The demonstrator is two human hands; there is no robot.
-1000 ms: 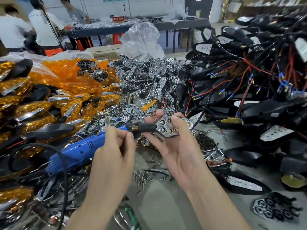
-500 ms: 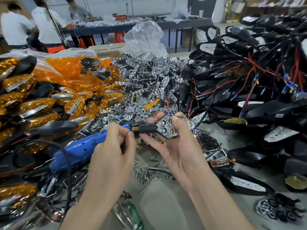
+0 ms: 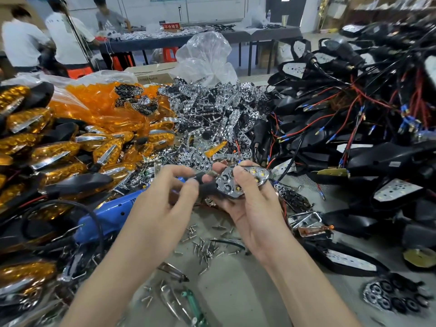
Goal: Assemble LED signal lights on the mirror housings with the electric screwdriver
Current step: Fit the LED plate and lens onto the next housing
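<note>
My right hand (image 3: 250, 208) holds a chrome LED signal light (image 3: 245, 179) with lit yellow LEDs, thumb on top and fingers curled under it. A blue electric screwdriver (image 3: 113, 213) lies low to the left, its black nose (image 3: 207, 185) reaching the light's left end. My left hand (image 3: 165, 201) pinches that black nose between thumb and fingertips. The bit tip is hidden between the nose and the light. Loose screws (image 3: 203, 246) lie on the table under my hands.
Amber lens covers (image 3: 59, 149) and finished amber lights pile up at the left. Chrome reflectors (image 3: 212, 114) heap behind my hands. Black mirror housings (image 3: 377, 161) with red and black wires fill the right. A green tool (image 3: 193, 305) lies near the front. People stand at a far table.
The view has shifted slightly. My left fingers have slid forward along the screwdriver's nose toward the light. My right hand keeps the same hold on the light.
</note>
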